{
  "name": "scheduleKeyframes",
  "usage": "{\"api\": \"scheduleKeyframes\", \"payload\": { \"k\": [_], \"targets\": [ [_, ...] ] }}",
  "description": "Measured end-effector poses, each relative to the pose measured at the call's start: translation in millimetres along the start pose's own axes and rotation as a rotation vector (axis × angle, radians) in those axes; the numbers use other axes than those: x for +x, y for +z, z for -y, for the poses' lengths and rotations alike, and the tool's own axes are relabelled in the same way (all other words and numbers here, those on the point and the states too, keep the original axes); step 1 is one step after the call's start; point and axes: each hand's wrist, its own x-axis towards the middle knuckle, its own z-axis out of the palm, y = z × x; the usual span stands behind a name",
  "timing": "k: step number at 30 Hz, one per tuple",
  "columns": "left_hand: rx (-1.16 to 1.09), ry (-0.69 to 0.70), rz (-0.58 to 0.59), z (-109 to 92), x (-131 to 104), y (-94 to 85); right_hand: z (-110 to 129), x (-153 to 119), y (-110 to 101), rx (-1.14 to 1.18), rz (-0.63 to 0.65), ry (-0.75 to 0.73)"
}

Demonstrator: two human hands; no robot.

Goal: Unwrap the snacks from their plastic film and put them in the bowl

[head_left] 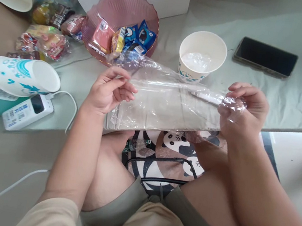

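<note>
A sheet of clear plastic film, perhaps a bag, is stretched between my hands above my lap. My left hand pinches its left side with thumb and forefinger, the other fingers loosely curled. On the right, the crumpled film is bunched in the closed fingers of my right hand. A narrow white strip shows beside the right fingers; what it is I cannot tell. Just beyond the film stands a white paper bowl with blue print and crumpled clear plastic inside.
A pink scalloped dish holds several wrapped snacks, with more packets to its left. A paper cup lies tipped near a white power bank with a cable. A black phone rests at the right. Below is a panda-patterned surface.
</note>
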Motion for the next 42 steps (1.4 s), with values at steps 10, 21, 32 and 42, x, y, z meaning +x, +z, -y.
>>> {"api": "scheduleKeyframes", "payload": {
  "k": [10, 21, 32, 42],
  "targets": [
    [-0.162, -0.036, 0.139, 2.7, 6.4, -16.7, -0.4, -3.6, -1.6, 0.171, 0.191, -0.051],
    [-0.205, -0.002, -0.012, 10.0, 15.6, -13.8, -0.8, -9.8, -4.3, 0.052, 0.35, 0.002],
    [-0.377, -0.094, -0.055, 8.6, 18.8, -9.3, -2.2, -14.3, 7.2, -0.08, 0.487, -0.033],
    [0.034, -0.355, -0.031, -1.8, 12.2, 2.5, -2.2, -13.6, 0.7, -0.062, 0.011, -0.116]
  ]
}}
